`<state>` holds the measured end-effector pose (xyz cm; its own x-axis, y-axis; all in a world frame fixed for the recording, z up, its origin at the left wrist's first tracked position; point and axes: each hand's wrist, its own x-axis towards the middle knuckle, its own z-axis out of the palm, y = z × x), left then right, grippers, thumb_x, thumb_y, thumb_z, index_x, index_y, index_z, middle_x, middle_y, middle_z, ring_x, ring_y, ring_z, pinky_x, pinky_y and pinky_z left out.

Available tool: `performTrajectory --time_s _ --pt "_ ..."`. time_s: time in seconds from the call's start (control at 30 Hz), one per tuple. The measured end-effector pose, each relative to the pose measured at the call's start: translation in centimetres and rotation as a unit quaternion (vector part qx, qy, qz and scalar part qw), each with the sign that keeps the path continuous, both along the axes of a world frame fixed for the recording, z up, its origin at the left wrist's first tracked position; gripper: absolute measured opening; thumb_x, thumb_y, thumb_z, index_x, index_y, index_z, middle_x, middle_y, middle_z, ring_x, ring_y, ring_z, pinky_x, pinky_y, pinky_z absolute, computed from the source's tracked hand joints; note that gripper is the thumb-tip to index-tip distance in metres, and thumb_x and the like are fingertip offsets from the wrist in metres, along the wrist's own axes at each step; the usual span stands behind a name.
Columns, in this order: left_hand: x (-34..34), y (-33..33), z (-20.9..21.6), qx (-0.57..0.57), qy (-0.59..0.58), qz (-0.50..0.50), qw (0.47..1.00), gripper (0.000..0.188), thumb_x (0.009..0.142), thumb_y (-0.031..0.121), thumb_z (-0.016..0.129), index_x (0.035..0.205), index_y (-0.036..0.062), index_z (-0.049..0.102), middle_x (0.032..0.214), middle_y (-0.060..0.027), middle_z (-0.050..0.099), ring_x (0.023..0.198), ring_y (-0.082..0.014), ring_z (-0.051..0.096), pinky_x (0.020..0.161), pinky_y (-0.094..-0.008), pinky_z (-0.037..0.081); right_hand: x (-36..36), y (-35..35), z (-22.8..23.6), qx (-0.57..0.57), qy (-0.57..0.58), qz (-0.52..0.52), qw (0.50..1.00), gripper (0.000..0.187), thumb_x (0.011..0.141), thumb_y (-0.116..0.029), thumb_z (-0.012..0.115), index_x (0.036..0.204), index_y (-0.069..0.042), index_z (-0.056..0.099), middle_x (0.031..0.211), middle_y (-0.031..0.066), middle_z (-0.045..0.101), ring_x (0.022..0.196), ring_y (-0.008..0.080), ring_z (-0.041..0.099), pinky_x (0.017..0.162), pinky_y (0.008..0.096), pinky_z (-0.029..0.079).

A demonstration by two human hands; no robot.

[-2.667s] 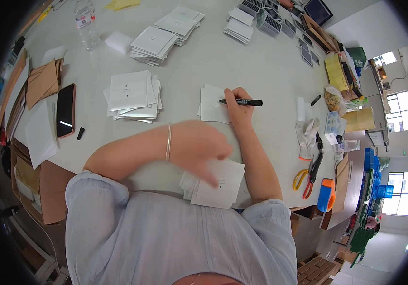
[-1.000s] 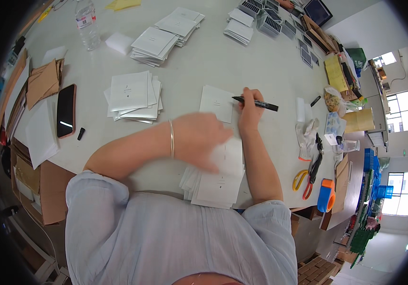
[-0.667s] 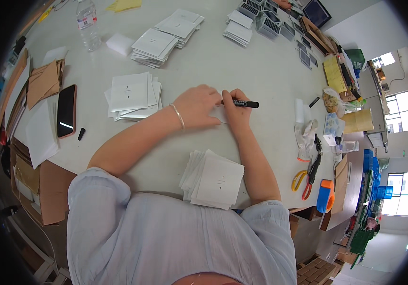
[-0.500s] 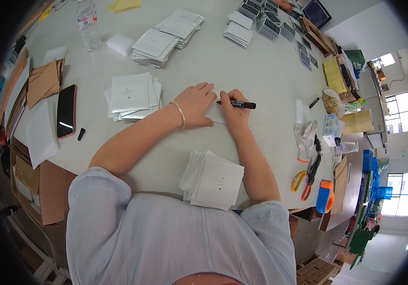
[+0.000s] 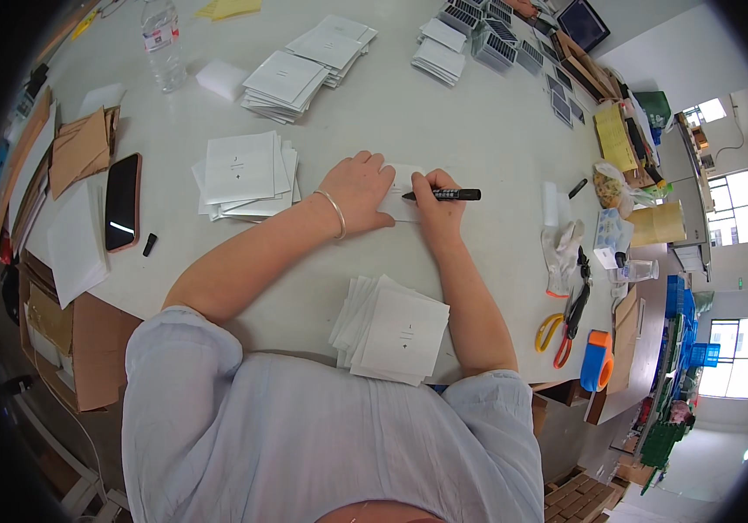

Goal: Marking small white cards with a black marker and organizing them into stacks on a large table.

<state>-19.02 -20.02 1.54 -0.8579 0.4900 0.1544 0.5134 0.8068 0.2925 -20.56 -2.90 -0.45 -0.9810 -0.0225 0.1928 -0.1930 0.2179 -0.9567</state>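
Note:
A white card or flat packet [image 5: 404, 211] lies on the table between my hands, partly covered by them. My left hand [image 5: 358, 190], with a bangle at its wrist, rests flat over the left part of it, fingers stretched out. In my right hand [image 5: 439, 216] is a black marker [image 5: 461, 194], its tip pointing left just over the card; whether it touches cannot be made out. A fanned pile of similar white packets [image 5: 402, 336] with small print lies against my body. To the left of my left hand is another pile of white packets [image 5: 240, 170].
Further packet piles [image 5: 285, 80] stand at the back, near a water bottle [image 5: 163, 48]. A phone [image 5: 123, 202] and a black cap [image 5: 150, 245] lie left. Gloves [image 5: 560, 254], pliers [image 5: 578, 301], scissors [image 5: 551, 336] and an orange-blue tape holder [image 5: 597, 362] line the right edge.
My right hand and the marker have shifted slightly right and down, showing more of the card. My left hand stays nearly in place.

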Motion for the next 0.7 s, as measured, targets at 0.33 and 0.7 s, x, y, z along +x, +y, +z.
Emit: performTrajectory --time_s 0.33,0.7 --pt "0.28 0.24 0.34 -0.002 -0.002 0.015 1.000 0.053 0.068 0.042 0.071 0.097 0.0004 0.056 0.098 -0.0134 0.054 0.098 -0.0274 0.050 0.082 -0.0366 0.044 0.14 -0.37 -0.27 0.073 0.030 0.021 0.997 0.025 0.079 -0.011 0.066 0.062 -0.002 0.050 0.054 0.0002 0.051 0.051 0.0055 0.041 0.047 0.0244 0.036" --pt "0.32 0.26 0.47 0.000 -0.008 0.018 1.000 0.052 0.068 0.041 0.072 0.096 0.0008 0.056 0.097 -0.0133 0.054 0.097 -0.0274 0.051 0.083 -0.0366 0.044 -0.04 -0.26 -0.84 0.100 0.049 0.013 0.994 0.024 0.079 -0.012 0.065 0.063 -0.002 0.051 0.053 0.0013 0.050 0.051 0.0071 0.042 0.048 0.0259 0.036"
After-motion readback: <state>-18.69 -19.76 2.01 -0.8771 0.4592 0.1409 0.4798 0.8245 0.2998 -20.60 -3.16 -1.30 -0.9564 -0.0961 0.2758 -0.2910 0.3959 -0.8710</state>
